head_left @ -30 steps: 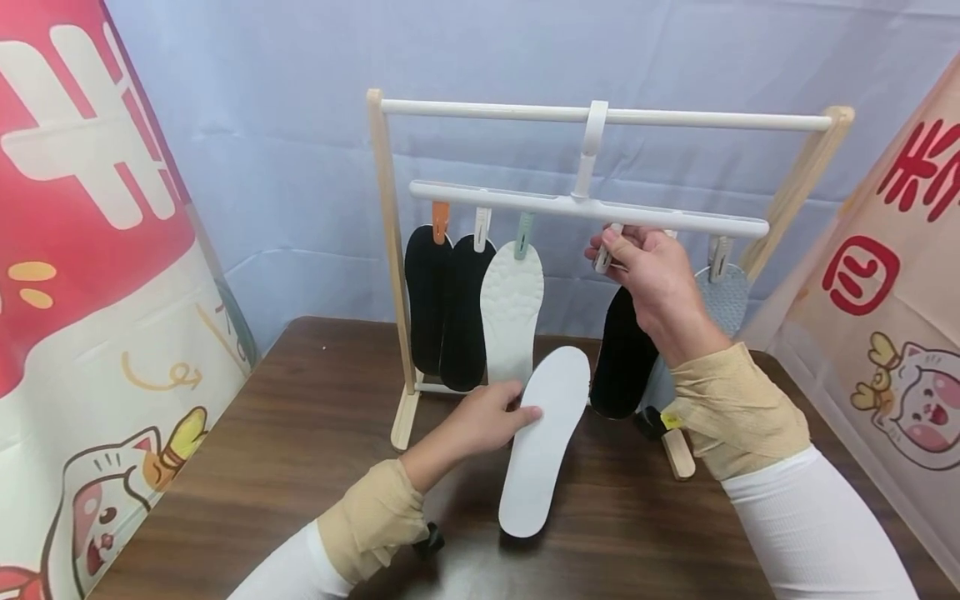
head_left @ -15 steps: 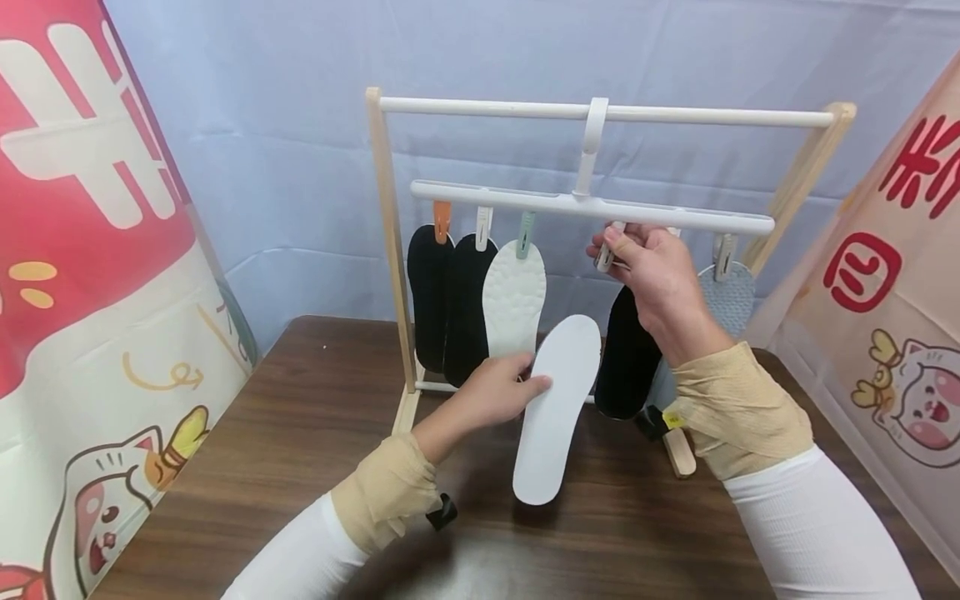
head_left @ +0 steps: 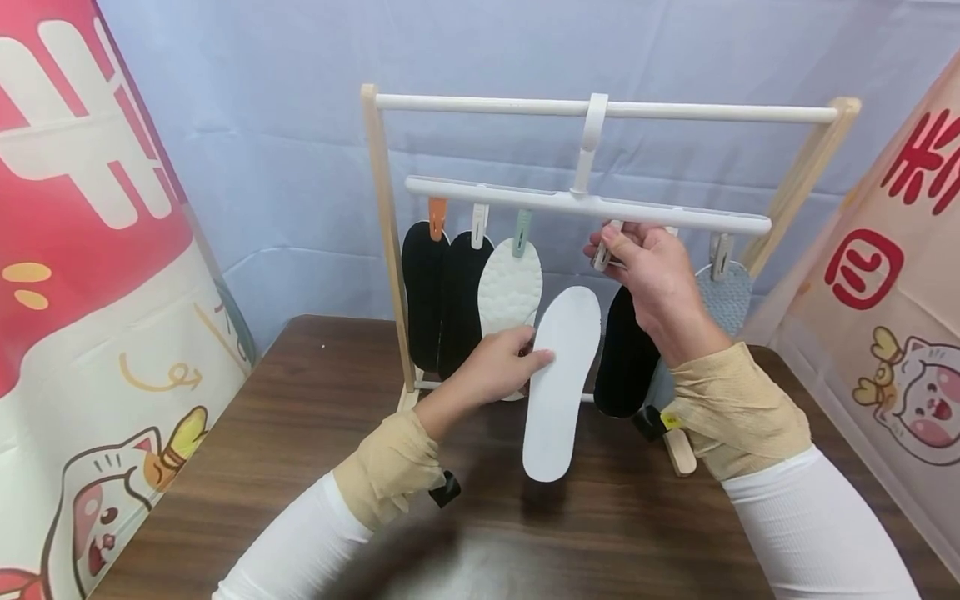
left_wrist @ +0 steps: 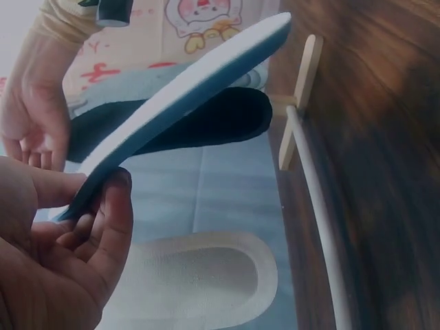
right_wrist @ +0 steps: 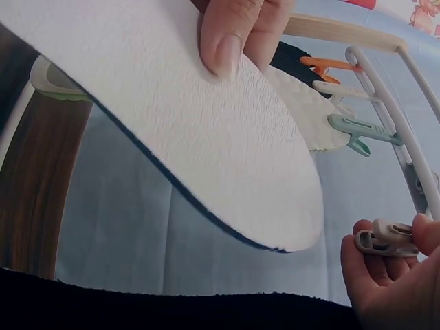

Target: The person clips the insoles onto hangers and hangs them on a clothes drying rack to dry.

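Observation:
My left hand grips a plain white insole by its side edge, thumb on the front and fingers behind. The left wrist view shows a blue layer under its white face. A light grey clip hanging from the white hanger bar is pinched by my right hand. The insole's upper end is below and left of that clip, apart from it. Beside the left hand hangs a white textured insole from a green clip. A black insole hangs just below my right hand.
Two black insoles hang at the left from an orange clip and a white clip. At the right hangs a grey-blue insole. A wooden rack with a white top rod stands on the dark brown table.
My left hand has raised the white insole and shifted it slightly right, closer to the right hand. The right hand stays at the same clip.

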A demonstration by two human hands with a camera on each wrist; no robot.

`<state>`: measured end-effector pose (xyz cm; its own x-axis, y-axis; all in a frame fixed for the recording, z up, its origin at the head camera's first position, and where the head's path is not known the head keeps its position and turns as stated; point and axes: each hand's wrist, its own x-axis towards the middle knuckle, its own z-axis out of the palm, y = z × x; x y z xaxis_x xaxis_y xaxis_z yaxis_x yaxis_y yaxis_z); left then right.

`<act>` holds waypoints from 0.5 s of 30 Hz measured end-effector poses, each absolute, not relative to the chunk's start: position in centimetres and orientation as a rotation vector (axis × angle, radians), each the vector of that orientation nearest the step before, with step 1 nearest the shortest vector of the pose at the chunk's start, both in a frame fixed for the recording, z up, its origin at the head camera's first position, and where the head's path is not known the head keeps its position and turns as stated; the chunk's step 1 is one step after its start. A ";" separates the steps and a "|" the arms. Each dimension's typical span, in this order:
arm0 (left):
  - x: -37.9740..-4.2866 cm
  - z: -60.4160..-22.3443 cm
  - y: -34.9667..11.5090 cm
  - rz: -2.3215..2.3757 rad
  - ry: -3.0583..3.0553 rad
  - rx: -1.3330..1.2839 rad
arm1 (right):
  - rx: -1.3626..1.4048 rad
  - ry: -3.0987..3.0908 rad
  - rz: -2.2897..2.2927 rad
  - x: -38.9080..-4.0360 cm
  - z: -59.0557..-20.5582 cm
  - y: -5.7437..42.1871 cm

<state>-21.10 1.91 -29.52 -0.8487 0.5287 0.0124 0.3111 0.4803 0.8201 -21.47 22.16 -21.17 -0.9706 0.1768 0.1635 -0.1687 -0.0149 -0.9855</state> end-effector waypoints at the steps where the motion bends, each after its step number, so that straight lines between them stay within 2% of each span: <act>1: -21.2 -29.5 2.0 1.312 2.478 0.720 | -0.003 -2.003 2.096 -21.5 -21.2 22.2; 15: -22.0 -28.6 2.6 1.266 2.526 0.730 | 0.000 -1.996 2.094 -21.5 -21.2 22.0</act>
